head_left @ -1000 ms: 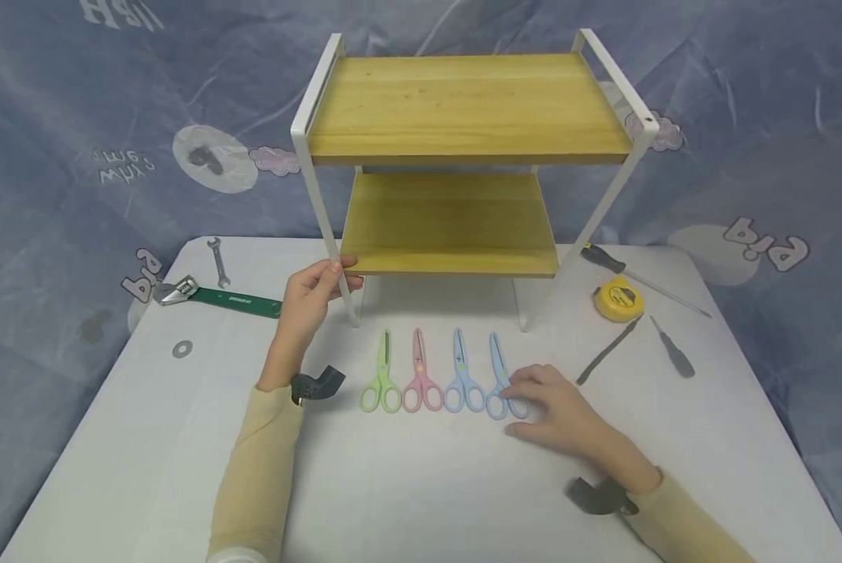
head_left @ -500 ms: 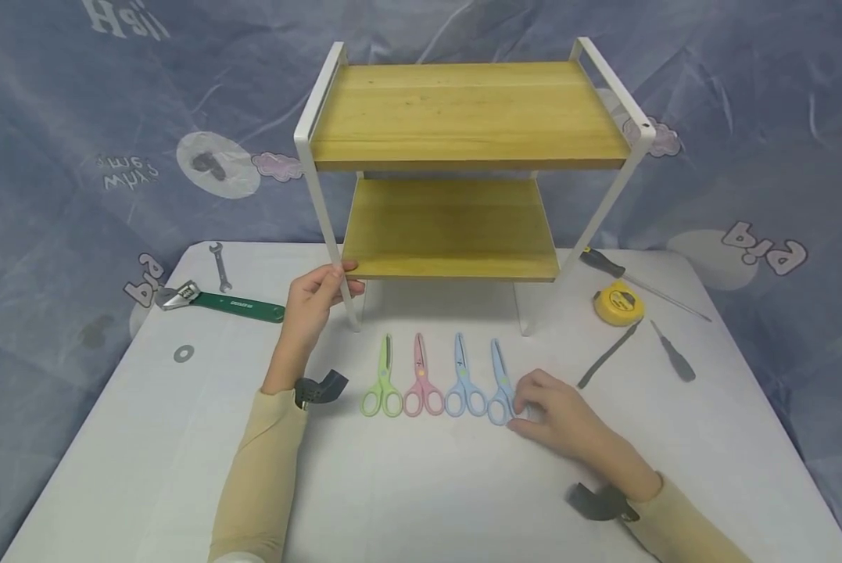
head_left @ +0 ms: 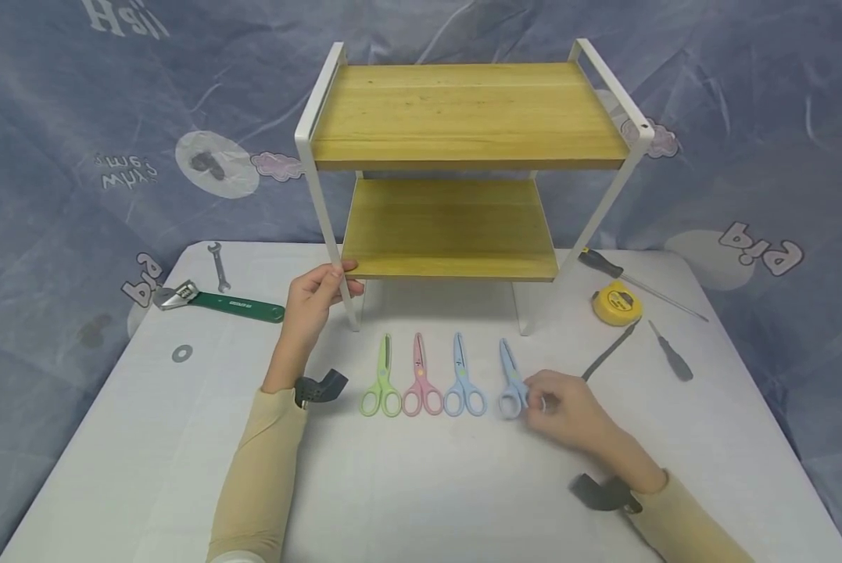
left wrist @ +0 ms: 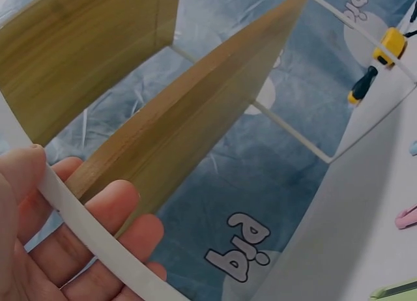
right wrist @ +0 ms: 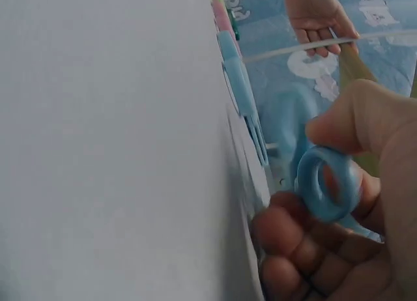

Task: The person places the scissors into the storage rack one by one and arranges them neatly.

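Note:
My left hand (head_left: 313,301) grips the white front leg of a two-tier wooden shelf (head_left: 449,227); in the left wrist view its fingers (left wrist: 114,206) curl round the white bar by the lower board. My right hand (head_left: 568,410) pinches the handle of the rightmost blue scissors (head_left: 510,383). In the right wrist view one handle loop (right wrist: 326,184) sits between thumb and fingers, and the scissors look lifted off the table. To their left lie another blue pair of scissors (head_left: 460,375), a pink pair (head_left: 421,375) and a green pair (head_left: 383,379), side by side with blades pointing at the shelf.
On the right lie a long screwdriver (head_left: 607,263), a yellow tape measure (head_left: 616,303), a dark thin strip (head_left: 607,352) and a small screwdriver (head_left: 674,360). An adjustable wrench (head_left: 231,303), a small spanner (head_left: 219,266) and a washer (head_left: 182,353) lie on the left.
My right hand has closed on the rightmost blue scissors and shifted them slightly right, away from the other blue pair; they now tilt differently. My left hand keeps its grip on the shelf leg.

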`<state>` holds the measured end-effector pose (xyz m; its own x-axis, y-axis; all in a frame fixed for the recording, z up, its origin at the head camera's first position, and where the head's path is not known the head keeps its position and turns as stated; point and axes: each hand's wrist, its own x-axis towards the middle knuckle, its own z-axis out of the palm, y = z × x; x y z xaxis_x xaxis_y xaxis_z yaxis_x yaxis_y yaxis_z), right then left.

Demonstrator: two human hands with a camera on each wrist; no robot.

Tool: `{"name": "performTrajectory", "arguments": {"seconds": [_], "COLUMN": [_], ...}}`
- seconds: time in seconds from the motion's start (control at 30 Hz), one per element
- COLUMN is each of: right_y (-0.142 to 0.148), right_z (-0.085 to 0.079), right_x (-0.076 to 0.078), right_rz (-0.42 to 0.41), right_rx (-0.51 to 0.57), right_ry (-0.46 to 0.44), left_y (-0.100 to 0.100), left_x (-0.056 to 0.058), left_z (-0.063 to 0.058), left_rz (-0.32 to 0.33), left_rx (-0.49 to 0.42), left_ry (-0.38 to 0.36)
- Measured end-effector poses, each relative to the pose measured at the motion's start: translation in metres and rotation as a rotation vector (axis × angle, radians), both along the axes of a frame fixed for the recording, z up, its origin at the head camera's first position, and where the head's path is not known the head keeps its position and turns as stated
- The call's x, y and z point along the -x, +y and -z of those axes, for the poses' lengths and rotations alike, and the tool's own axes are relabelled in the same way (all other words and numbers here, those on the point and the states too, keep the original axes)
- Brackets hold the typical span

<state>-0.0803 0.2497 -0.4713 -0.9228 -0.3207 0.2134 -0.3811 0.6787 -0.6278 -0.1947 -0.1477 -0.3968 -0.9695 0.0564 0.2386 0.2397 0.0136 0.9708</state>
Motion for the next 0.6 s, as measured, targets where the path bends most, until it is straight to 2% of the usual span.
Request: {"name": "performTrajectory", "arguments": {"seconds": [0.07,0.13,0.23,0.37,0.47,0.53,0.6], "right_y": [0.001,0.002,0.003,0.006,0.009,0.008,0.005], "right_z": [-0.001,-0.003,-0.007,-0.009,-0.017,-0.03,-0.049], "right_x": [0.001,0.002,0.004,0.006,0.005,0.004,0.003], "right_rz": [0.024,0.038,-0.011,-0.102,-0.18,-0.261,-0.353], "right_rx": [0.08,0.147,0.315,0.558,0.686,0.721,0.715], "right_ry": [-0.086,-0.221,-0.471,-0.729,-0.782,-0.739,-0.649], "left_y": [0.0,0.0,0.0,0.001,0.002,0.003,0.004], "left_x": [0.001,0.001,0.002,0.002,0.002,0.002,0.002], "left_z": [0.001,0.001,0.003,0.003,0.003,0.003,0.004], "left_rz": [0.001,0.002,0.001,-0.004,-0.007,-0.012,-0.016], "left_rx": [-0.007,-0.019,-0.031,-0.044,-0.058,-0.062,-0.067], "left_ry": [-0.002,-0.001,0.001,0.007,0.006,0.004,0.001]}}
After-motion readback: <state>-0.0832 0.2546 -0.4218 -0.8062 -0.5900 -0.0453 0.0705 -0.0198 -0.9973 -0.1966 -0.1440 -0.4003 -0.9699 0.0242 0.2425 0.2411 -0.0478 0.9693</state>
